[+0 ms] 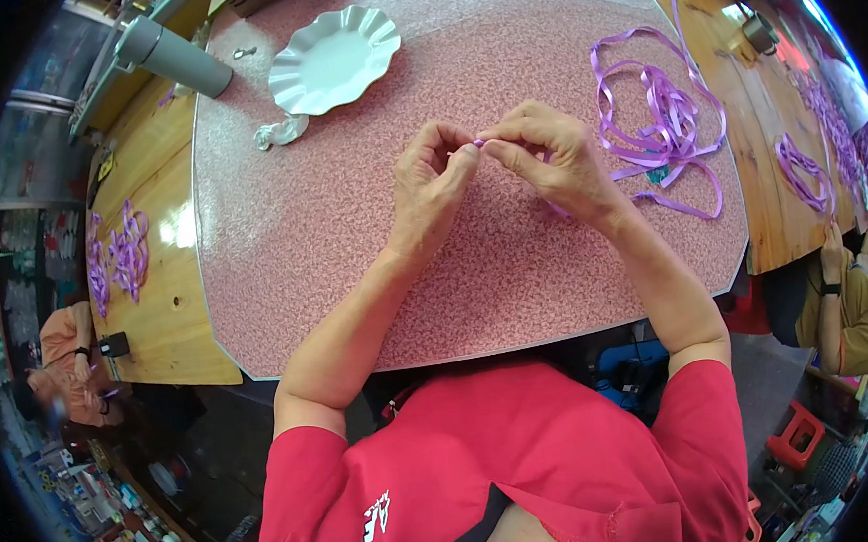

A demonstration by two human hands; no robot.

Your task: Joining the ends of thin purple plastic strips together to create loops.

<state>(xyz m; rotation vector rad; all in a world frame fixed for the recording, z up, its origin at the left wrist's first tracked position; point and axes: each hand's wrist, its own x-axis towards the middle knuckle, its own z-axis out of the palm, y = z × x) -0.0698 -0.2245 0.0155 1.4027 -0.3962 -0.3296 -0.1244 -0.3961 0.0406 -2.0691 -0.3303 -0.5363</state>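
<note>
Purple ribbon [479, 143], only a small bit visible, pinched between both hands just above the pink surface, near its middle. Left hand [427, 184] closed to a thumb-and-forefinger pinch on one side of the bit; right hand [556, 159] closed likewise on the other, with a strip of purple showing beneath. Any link with the loose ribbon pile [670, 122] to the right, impossible to tell. Below, pink speckled surface [515, 291] with cut corners and a pale edge, glossy toward the far side. Under the pile, something teal [658, 174], mostly hidden. Farther off to the left, a white plate [337, 60] with a wavy rim, a crumpled white wrapper [281, 132] just beside it, then a small metal piece [245, 53] and a grey flask [175, 58]. To either side, wooden surfaces [174, 322] bearing more purple ribbon [130, 252], with a metal mug [759, 32] on the right-hand one. Farther out, a person in orange [63, 333] at left, before crowded shelves [25, 246]; at right, a person in olive [859, 310], and on the dark floor a red stool [795, 435].
</note>
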